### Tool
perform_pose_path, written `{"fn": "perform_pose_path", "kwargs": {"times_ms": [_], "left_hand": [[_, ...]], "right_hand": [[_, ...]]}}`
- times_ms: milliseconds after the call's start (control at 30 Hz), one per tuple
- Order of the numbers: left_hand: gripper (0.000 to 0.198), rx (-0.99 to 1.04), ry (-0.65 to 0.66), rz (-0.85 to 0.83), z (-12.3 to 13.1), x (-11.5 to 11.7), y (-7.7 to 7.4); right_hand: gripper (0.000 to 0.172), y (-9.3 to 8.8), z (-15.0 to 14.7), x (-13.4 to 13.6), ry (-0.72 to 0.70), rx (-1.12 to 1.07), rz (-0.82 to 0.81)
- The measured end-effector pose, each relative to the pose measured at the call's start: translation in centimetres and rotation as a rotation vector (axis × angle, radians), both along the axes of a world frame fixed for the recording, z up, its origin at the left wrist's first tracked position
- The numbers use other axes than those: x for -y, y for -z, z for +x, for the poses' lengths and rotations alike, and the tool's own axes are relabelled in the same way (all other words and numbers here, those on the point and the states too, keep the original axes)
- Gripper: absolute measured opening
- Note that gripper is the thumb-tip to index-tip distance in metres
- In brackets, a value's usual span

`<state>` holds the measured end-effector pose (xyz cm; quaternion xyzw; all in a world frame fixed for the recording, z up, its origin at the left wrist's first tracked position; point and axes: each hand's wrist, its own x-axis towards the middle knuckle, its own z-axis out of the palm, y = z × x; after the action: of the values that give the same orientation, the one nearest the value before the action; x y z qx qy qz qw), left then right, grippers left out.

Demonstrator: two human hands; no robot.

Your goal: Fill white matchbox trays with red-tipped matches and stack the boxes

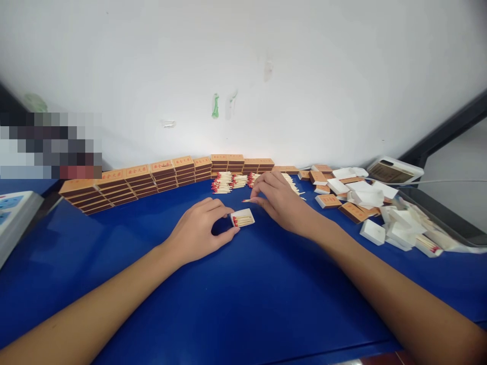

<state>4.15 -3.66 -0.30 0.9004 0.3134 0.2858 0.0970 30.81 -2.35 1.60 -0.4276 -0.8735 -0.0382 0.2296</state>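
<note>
Between thumb and fingers, my left hand point(203, 225) grips the left end of a small white matchbox tray point(249, 212) on the blue table. Several red-tipped matches lie side by side in the tray, their heads toward my left hand. My right hand point(277, 197) is closed in a pinch just above and right of the tray, with a match point(246, 201) between its fingertips, red head pointing left. Loose matches point(223, 182) lie in piles behind the tray, and my right hand hides part of them.
Stacked orange matchboxes point(137, 180) line the wall from left to centre. On the right lie jumbled matchbox sleeves point(329, 201) and empty white trays point(373, 232). A phone-like device point(393, 171) with a cable and a dark flat device point(443, 213) lie beyond them. A white box point(17, 213) stands far left.
</note>
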Motion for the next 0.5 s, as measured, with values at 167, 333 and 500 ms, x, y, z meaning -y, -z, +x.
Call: {"fn": "perform_pose_path", "kwargs": {"times_ms": [167,333,500], "left_hand": [[0.022,0.005,0.000,0.001,0.1,0.0,-0.1],[0.020,0.010,0.001,0.022,0.1,0.0,-0.1],[0.024,0.000,-0.001,0.009,0.0,0.0,-0.1]], "right_hand": [[0.019,-0.9,-1.9,2.2,-0.092,0.021,-0.010],[0.017,-0.5,-2.6,2.8,-0.141,0.041,-0.036],[0.015,-0.2,0.4,0.5,0.017,-0.054,0.055]]}}
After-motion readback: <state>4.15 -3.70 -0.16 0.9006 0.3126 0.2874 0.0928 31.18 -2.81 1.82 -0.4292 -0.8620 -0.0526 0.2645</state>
